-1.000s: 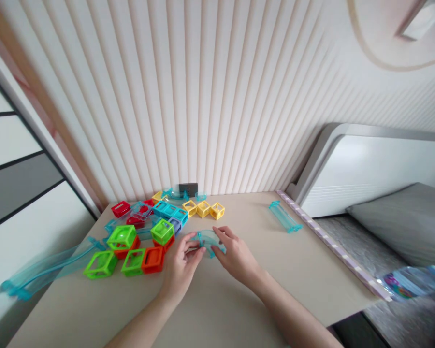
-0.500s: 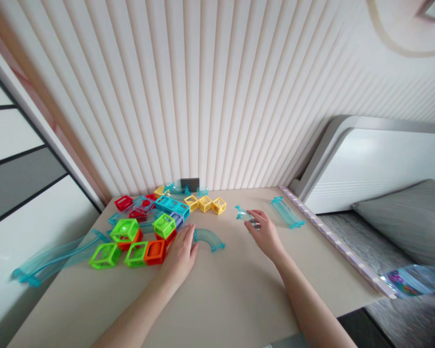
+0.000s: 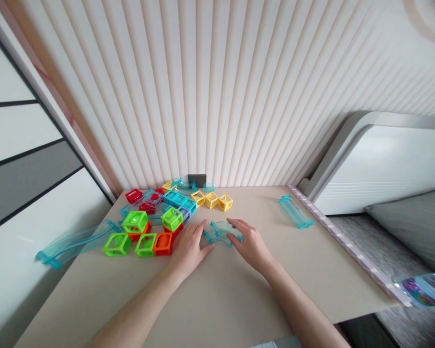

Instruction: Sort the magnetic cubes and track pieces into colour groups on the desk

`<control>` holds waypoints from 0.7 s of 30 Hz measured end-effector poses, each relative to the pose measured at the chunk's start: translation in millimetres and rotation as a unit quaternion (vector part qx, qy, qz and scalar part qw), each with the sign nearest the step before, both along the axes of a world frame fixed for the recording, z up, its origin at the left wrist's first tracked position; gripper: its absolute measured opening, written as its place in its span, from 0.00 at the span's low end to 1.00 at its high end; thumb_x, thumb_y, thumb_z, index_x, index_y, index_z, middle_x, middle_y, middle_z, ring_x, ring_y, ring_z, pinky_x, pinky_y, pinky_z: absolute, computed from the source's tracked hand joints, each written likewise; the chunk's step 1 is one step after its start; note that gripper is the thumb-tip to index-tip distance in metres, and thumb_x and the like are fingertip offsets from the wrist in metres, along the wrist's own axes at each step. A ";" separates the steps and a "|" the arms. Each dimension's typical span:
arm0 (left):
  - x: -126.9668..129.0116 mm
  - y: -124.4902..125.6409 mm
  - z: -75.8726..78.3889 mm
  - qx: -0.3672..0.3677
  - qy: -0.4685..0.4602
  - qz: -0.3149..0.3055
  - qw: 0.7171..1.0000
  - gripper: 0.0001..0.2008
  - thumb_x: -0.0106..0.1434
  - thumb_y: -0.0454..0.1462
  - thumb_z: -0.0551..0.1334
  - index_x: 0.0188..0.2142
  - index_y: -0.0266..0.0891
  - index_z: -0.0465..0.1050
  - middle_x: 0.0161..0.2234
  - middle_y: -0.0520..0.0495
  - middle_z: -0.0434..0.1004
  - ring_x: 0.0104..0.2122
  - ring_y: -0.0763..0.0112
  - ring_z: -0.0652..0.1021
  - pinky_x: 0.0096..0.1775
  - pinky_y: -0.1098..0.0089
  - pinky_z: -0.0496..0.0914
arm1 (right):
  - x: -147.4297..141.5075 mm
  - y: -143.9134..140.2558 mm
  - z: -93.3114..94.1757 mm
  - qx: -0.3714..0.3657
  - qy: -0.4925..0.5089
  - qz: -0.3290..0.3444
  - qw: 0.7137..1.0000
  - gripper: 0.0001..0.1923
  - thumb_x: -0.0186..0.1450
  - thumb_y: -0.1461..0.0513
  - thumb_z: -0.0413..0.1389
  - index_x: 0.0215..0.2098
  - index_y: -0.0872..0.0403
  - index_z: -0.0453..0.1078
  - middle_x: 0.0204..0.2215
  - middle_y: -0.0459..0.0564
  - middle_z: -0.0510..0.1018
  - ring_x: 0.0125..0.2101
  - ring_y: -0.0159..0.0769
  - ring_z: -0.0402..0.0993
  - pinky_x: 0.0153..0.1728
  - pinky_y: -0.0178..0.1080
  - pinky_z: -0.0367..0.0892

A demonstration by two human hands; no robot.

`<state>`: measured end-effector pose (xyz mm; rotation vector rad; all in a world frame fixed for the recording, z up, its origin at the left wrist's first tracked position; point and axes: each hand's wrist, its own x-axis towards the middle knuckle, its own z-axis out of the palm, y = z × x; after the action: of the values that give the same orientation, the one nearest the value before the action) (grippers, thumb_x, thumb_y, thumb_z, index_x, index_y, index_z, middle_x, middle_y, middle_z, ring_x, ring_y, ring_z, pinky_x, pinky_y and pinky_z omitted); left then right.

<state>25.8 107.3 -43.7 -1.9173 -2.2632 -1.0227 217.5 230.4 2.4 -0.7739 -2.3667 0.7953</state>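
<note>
My right hand [image 3: 253, 245] pinches a clear blue curved track piece [image 3: 223, 226] between thumb and fingers, low over the table. A second curved track piece [image 3: 221, 238] lies beneath it or right against it; the two overlap, so their outlines are hard to part. My left hand [image 3: 188, 249] rests on the table at their left end, thumb and fingers apart, fingertips close to the pieces. Just left of that hand stand an orange cube frame [image 3: 163, 244] and a green cube frame [image 3: 171, 219] stacked on another orange one.
More green cubes [image 3: 116, 244], light-blue cubes [image 3: 180, 201], yellow cubes [image 3: 210, 199] and red cubes [image 3: 134, 195] cluster left and back. A long clear track [image 3: 79, 241] overhangs the left edge. A straight track [image 3: 295, 212] lies at right. A black socket [image 3: 197, 181] sits against the ribbed wall.
My right hand has brought its curved track piece left and nearer, onto the one beside my left hand. My left thumb has spread away from the fingers. The view has shifted slightly.
</note>
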 end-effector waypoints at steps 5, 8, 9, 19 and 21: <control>6.6 -2.7 14.9 -0.050 0.039 0.001 0.998 0.22 0.58 0.42 0.71 0.51 0.42 0.72 0.42 0.43 0.76 0.45 0.52 0.76 0.46 0.56 0.72 | -1.3 13.8 -5.8 -0.061 0.041 -0.064 0.995 0.22 0.63 0.61 0.57 0.56 0.52 0.72 0.48 0.54 0.76 0.38 0.38 0.78 0.43 0.42 0.74; 10.5 -3.6 19.1 -0.062 0.055 -0.001 0.997 0.19 0.58 0.43 0.71 0.47 0.42 0.74 0.41 0.44 0.77 0.45 0.51 0.77 0.45 0.55 0.72 | 2.3 20.9 -4.8 -0.097 0.062 -0.070 0.991 0.19 0.63 0.60 0.58 0.52 0.53 0.75 0.47 0.54 0.76 0.37 0.37 0.78 0.41 0.42 0.75; 11.4 -3.7 19.5 -0.059 0.054 -0.002 0.997 0.20 0.58 0.42 0.71 0.48 0.42 0.73 0.41 0.44 0.77 0.45 0.52 0.77 0.46 0.55 0.72 | 4.1 22.0 -3.3 -0.097 0.063 -0.056 0.992 0.19 0.63 0.60 0.58 0.53 0.52 0.75 0.48 0.54 0.76 0.37 0.38 0.78 0.41 0.42 0.75; 13.1 -4.4 19.0 -0.051 0.040 0.018 0.998 0.20 0.64 0.34 0.64 0.55 0.39 0.68 0.46 0.42 0.79 0.48 0.55 0.78 0.49 0.56 0.72 | 6.4 21.8 9.1 0.011 -0.024 0.095 0.995 0.20 0.68 0.61 0.57 0.58 0.48 0.72 0.55 0.52 0.77 0.54 0.45 0.73 0.57 0.48 0.67; 15.0 -5.3 19.6 -0.043 0.046 0.018 0.998 0.25 0.62 0.37 0.67 0.57 0.38 0.66 0.47 0.41 0.79 0.49 0.53 0.78 0.49 0.56 0.72 | 3.6 20.9 8.9 0.038 -0.046 0.113 0.992 0.20 0.68 0.62 0.57 0.58 0.48 0.72 0.55 0.52 0.77 0.54 0.45 0.73 0.57 0.48 0.67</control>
<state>40.8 102.0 -24.1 -1.9057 -2.3182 -0.8282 221.1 251.3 11.3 -0.5282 -2.5833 0.7694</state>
